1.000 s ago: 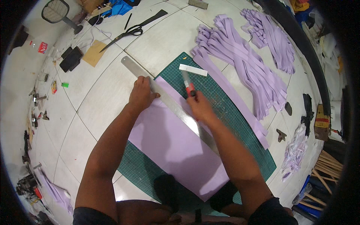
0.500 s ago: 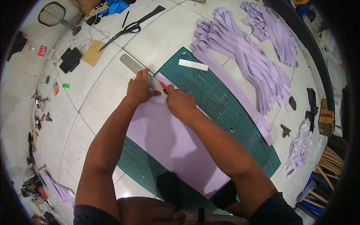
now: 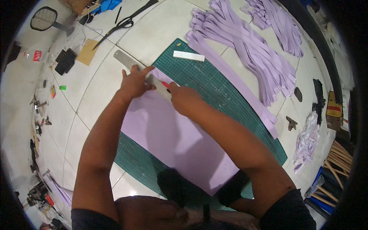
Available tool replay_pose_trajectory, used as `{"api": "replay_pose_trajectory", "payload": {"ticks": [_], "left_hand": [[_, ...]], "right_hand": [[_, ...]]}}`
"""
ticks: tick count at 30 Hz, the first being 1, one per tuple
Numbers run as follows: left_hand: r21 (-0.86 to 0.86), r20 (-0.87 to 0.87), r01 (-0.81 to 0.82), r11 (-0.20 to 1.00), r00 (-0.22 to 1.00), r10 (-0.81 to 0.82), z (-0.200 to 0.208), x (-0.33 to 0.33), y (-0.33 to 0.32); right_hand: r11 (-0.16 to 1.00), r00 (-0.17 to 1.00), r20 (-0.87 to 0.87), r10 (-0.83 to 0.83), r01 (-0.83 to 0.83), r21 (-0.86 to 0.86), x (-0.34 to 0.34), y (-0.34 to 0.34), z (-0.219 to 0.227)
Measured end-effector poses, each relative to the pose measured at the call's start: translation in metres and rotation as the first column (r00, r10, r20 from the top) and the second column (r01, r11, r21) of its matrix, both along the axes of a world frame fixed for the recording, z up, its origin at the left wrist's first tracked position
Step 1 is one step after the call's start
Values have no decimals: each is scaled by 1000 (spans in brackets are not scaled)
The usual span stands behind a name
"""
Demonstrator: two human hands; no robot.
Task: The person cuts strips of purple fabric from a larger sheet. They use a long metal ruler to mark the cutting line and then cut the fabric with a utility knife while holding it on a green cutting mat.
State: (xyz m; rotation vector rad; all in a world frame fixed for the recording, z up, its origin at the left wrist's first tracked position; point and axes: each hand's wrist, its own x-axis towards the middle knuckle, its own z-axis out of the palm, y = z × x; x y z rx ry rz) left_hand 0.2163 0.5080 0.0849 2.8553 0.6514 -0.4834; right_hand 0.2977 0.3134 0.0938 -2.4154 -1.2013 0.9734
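A sheet of lilac fabric (image 3: pixel 165 126) lies on a green cutting mat (image 3: pixel 230 111), with a long metal ruler (image 3: pixel 124 59) across its far end. My left hand (image 3: pixel 135 82) presses on the ruler, fingers spread apart. Beside it, my right hand (image 3: pixel 186 99) is closed around a red utility knife (image 3: pixel 165 84), held against the ruler's right edge. The blade's tip is too small to make out. A cut lilac strip (image 3: pixel 237 86) runs along the mat's right edge, and a short white bar (image 3: pixel 188 56) rests near the mat's far corner.
Heaps of lilac strips (image 3: pixel 245 50) lie on the tiled floor at the far right. Large black scissors (image 3: pixel 124 23), a tan paper piece (image 3: pixel 87 51) and a dark phone-like object (image 3: pixel 65 61) sit far left. A metal clip (image 3: pixel 291 123) and fabric scraps (image 3: pixel 306 142) are at right.
My right hand and the knife have slid slightly along the ruler, toward me. The fingers of my left hand are spread wider. The whole view has shifted a little.
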Motion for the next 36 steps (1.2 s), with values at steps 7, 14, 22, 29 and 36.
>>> {"api": "replay_pose_trajectory", "payload": {"ticks": [7,14,22,29,36], "left_hand": [[12,-54,3,1000,999,-2,-7,2,-1],[-11,1,73,997,997,-73,-26,-5,20],[-88,125,136,987,984,-125,-57,-18,62],[-79,104,148,986,985,-140,-35,-1,31],[-88,314,178,980,939,-142,-46,-18,33]], "right_hand": [[968,996,-77,-55,34,-250,-9,-136,37],[857,996,-78,32,-67,-511,-31,-291,44],[749,991,-123,-61,-36,-662,-46,-451,62],[764,997,-63,46,-75,-641,-40,-500,50],[905,987,46,155,-123,-407,11,-390,87]]}}
